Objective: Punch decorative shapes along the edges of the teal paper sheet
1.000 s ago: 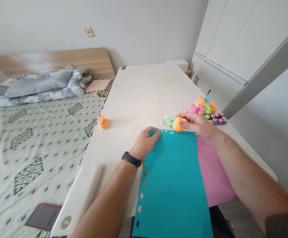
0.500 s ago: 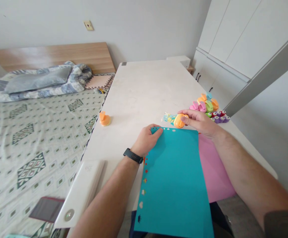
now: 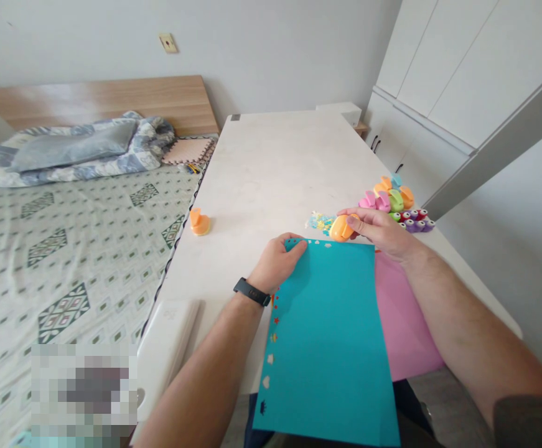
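Right hand (image 3: 380, 227) curls half-closed around an orange craft punch (image 3: 340, 228), gripping it at upper centre of the frame, just beyond the top edge of the teal card (image 3: 327, 342). Left hand (image 3: 277, 264) is spread open, pressing the card's top-left corner, holding nothing. I read almost no change from a second ago: both hands keep their places.

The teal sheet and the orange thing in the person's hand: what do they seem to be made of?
The teal sheet looks like matte card stock: it has a flat, dull finish and small shapes cut along its edges. The orange craft punch looks like smooth, glossy moulded plastic, though fingers hide part of it.
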The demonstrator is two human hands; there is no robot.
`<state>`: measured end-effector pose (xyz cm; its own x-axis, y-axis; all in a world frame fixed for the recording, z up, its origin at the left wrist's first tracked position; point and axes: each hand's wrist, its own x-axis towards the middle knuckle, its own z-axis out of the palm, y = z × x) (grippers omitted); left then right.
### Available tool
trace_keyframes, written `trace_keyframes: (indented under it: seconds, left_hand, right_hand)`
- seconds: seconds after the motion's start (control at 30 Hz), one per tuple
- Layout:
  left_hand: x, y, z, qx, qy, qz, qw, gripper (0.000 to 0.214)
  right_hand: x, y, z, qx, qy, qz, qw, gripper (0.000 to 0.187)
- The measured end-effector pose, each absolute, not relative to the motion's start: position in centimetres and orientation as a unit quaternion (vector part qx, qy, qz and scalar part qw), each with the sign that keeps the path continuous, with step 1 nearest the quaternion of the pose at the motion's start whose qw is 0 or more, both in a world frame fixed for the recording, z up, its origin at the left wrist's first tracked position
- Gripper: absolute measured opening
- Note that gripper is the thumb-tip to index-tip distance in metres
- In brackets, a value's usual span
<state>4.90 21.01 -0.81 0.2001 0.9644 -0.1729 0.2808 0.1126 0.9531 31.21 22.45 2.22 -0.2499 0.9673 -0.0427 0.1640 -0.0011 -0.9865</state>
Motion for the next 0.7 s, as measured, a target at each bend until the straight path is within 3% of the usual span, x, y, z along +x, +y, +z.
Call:
trace_keyframes:
  seconds: [0.7]
  left_hand:
    - [4.93, 20.96, -0.48, 0.589, 0.545, 0.326, 0.5, 0.038]
  right_hand:
    - [31.53, 22.13, 1.75, -0.437, -0.636, 0.552, 0.316, 0.051]
